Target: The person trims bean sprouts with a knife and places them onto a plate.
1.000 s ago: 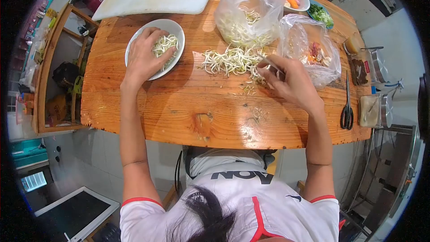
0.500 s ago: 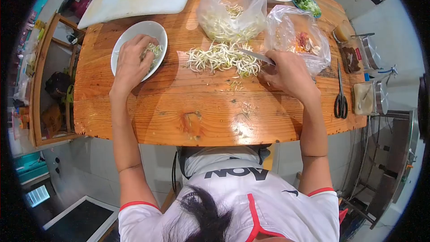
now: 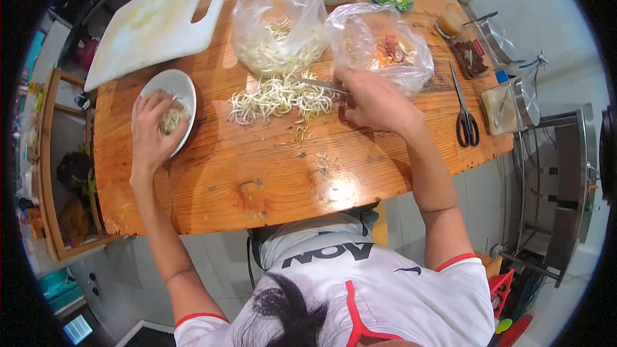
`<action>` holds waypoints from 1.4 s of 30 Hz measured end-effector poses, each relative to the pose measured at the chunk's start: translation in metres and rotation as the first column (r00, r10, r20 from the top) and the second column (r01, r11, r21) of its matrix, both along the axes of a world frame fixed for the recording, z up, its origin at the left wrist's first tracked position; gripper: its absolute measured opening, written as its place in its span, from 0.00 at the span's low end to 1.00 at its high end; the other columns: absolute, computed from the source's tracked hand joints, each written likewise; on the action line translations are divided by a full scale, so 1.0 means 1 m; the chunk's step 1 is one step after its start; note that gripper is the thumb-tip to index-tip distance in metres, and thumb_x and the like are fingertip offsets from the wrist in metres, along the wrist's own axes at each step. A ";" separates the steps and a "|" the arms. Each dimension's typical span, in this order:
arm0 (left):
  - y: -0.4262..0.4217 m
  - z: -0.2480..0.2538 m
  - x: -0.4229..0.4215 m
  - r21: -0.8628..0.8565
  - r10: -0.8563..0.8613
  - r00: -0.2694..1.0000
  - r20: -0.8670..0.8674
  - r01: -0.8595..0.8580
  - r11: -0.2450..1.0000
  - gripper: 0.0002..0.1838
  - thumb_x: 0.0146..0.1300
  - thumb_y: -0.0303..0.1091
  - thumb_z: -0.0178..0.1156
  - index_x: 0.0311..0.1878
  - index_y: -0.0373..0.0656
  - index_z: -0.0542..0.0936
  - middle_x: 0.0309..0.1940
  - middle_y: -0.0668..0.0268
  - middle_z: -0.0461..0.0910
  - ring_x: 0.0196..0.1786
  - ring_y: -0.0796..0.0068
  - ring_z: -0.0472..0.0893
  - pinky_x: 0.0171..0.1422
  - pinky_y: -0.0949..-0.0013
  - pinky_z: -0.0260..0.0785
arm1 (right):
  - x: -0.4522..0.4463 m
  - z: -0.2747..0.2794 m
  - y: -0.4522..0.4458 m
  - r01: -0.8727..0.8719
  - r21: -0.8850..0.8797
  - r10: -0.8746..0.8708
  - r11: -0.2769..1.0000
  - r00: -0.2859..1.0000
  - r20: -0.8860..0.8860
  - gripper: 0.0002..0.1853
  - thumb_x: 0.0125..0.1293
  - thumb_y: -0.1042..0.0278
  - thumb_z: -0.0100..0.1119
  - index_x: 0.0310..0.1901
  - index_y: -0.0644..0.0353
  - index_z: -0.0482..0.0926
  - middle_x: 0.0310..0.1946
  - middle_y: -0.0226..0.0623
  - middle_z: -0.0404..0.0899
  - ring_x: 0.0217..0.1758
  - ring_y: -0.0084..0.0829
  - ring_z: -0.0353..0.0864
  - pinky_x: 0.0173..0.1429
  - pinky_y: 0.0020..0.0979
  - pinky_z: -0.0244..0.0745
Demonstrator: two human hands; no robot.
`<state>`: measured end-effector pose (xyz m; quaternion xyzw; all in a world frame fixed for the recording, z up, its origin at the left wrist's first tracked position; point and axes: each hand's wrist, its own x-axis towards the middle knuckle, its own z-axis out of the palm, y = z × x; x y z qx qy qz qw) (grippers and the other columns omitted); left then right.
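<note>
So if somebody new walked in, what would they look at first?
Probably the heap of pale sprouts on the wooden table, where the right hand holds a knife. Then maybe the white bowl on the left, with the left hand in it. The big white cutting board at the back left stands out too.

Wht shirt [image 3: 392, 292] w/ red trim [image 3: 353, 302]

Pale wall [image 3: 562, 58]; tiled floor [image 3: 218, 257]; wood-framed cabinet [image 3: 45, 160].
</note>
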<state>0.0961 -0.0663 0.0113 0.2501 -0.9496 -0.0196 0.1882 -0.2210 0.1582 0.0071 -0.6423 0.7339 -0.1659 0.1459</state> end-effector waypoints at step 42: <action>0.109 -0.030 -0.114 0.864 0.159 0.874 -0.459 0.399 0.306 0.07 0.58 0.25 0.65 0.40 0.36 0.80 0.31 0.68 0.82 0.32 0.85 0.80 0.36 0.79 0.73 | 0.031 0.023 -0.014 0.087 -0.301 0.067 0.950 0.881 0.468 0.08 0.53 0.71 0.70 0.32 0.64 0.81 0.23 0.42 0.78 0.26 0.34 0.76 0.32 0.33 0.70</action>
